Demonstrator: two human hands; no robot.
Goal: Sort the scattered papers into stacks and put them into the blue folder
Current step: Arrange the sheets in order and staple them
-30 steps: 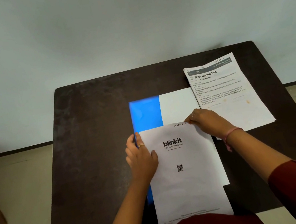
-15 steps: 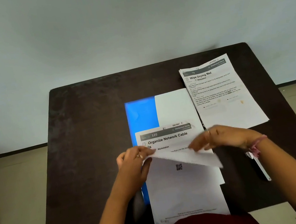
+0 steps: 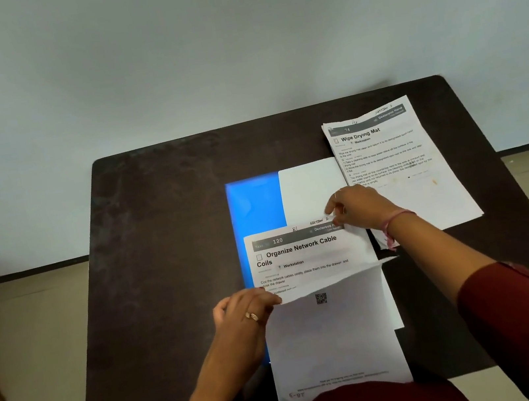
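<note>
— Where is the blue folder [image 3: 255, 208] in all this?

— Flat on the dark worktop [image 3: 167, 250], about the middle of it. Only its left strip shows blue; a blank white sheet [image 3: 311, 189] covers the part to the right of that strip, and the stack she's working on [image 3: 333, 338] lies over the folder's near end, running toward her and past the worktop's edge.

— And the top sheet?

— The top sheet [image 3: 334, 281] is peeled back, its lifted edge crossing the stack. Under it you can read the page headed "Organize Network Cable Coils" [image 3: 299, 253]. A second stack, "Wipe Drying Mat" on top [image 3: 396, 165], lies to the right of the folder, slightly skewed.

— What are her hands doing?

— The left hand [image 3: 243, 318] is at the folder's near left, fingers [image 3: 265, 300] curled round the left end of the lifted edge, pinching it, ring showing. The right hand [image 3: 357, 206] reaches across to the far right corner of the revealed page, fingertips closed on that corner, wrist bent down, a pink band on it. Both forearms come in from her body, sleeves dark red.

— How should she go about it, do you think?

— I'd say lift the top sheet clear rather than drag it, so the pages beneath don't shift. Keep that corner pinned, read the heading, then lay the sheet square on whichever stack it belongs to. Edges lined up now should make sliding the lot into the folder easier.
</note>
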